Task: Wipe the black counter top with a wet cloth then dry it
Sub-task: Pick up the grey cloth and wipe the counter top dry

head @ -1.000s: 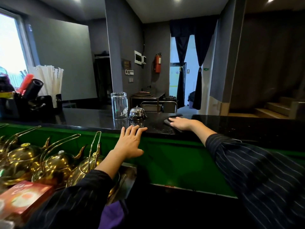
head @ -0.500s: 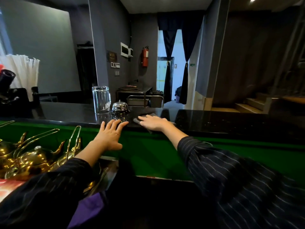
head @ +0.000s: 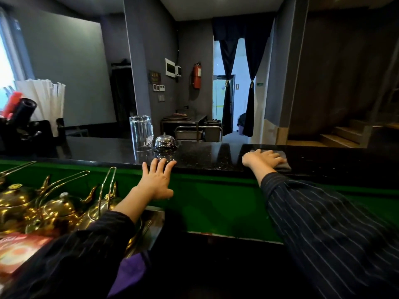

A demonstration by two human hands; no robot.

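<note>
Where the frame is nearest, along its lower edge, two dark pinstriped sleeves (head: 334, 234) reach forward from the person. At lower left a red box (head: 19, 253) lies in front of a cluster of brass teapots (head: 60, 210) with tall wire handles. Beyond them a green panel (head: 216, 201) runs across the middle of the frame, just below the counter's front edge.

The left hand (head: 156, 182) sits at centre frame, fingers straight and spread, its fingertips resting on the front lip of the black counter top (head: 205, 156); it holds nothing. Right of centre, the right hand (head: 262, 158) lies palm down with fingers extended, pressing flat on a dark grey cloth (head: 284, 165) that lies on the counter, its far and right edges showing past the fingertips (whether it is wet cannot be told).

The counter surface is glossy, speckled black stone and reflects the room. On it, just above the left hand, a chrome bell (head: 165, 142) stands beside an upturned clear glass (head: 140, 133). At far left, a black holder (head: 28, 130) carries white wrapped straws (head: 43, 98).

Behind the counter the room is grey-walled and dim. A red fire extinguisher (head: 197, 75) hangs at upper centre, dark tied curtains (head: 250, 93) frame a bright doorway (head: 220, 100), and wooden stairs (head: 345, 134) rise at right.
</note>
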